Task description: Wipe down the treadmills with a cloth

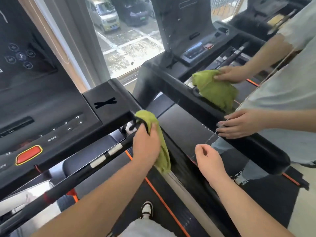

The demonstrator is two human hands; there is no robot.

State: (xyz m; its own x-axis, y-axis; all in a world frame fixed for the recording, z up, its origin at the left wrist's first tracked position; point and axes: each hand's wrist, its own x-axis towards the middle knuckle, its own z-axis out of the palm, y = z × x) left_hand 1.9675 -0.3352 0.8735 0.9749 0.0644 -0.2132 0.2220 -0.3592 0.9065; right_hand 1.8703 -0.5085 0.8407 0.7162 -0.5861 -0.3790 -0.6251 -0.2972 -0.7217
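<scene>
Cloth (149, 118), green and bunched, sits against the right corner of the treadmill (51, 106) console, where the side rail begins. The left hand (146, 145) grips it, probably to rub that joint. Right hand (207, 159) hovers nearby, loosely curled, holding nothing.

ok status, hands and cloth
Left hand grips cloth at console corner. Right hand empty, loose. Second person wiping next treadmill, not blocking.
</scene>
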